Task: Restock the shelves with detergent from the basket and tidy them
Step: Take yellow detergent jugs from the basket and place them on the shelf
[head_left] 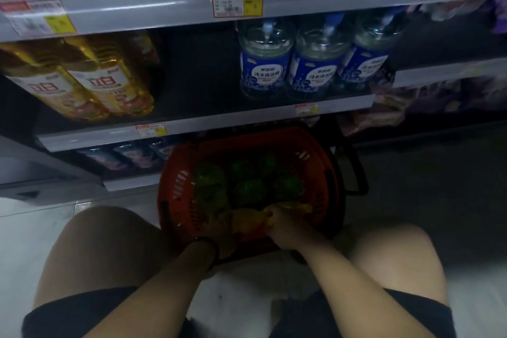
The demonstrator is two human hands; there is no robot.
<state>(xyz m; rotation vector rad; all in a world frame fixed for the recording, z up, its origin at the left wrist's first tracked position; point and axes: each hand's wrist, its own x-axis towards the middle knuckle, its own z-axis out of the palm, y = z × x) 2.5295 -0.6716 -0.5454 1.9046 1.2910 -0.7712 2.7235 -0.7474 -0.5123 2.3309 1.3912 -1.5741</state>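
Note:
A red plastic basket (181, 181) stands on the floor between my knees, holding several detergent bottles with green caps (249, 186). Both my hands reach into its near end. My right hand (279, 221) grips a yellow detergent bottle (247, 223) near its top. My left hand (218, 228) holds the same bottle from the left side. The middle shelf (219, 121) has a dark gap between yellow bottles (90, 82) on the left and blue-labelled clear bottles (264, 63) on the right.
Price tags (236, 0) hang on the shelf edges. The bottom shelf (131, 181) holds dark purple packs (131, 156). Purple bagged goods (428, 96) fill the shelves at right. Black basket handles (354, 170) jut out behind the basket. Pale floor tiles (30, 230) surround my knees.

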